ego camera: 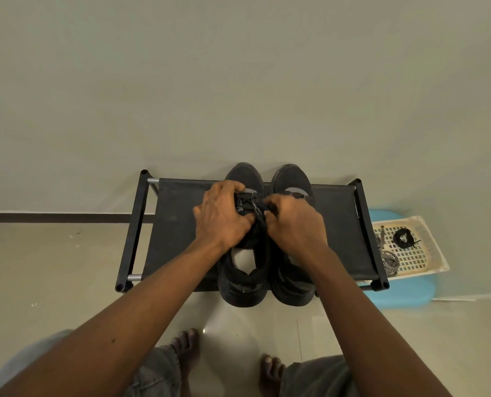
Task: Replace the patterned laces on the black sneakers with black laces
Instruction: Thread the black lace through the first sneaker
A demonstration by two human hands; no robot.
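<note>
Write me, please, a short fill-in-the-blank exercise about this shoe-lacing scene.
1. The left hand and right hand both work on the lace of the ___ sneaker.
2. The right sneaker stands beside it on a black ___.
3. A coiled black lace lies in the perforated ___.
Missing words: left; rack; tray.

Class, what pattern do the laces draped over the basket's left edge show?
Black-and-white stripes on the patterned laces, clearest in the head view.

A low black rack (181,224) with a fabric shelf stood on the pale floor (52,267). Two black sneakers (243,287) sat side by side on it. Just beside it, a blue stool (396,296) carried a white basket (436,267).
</note>
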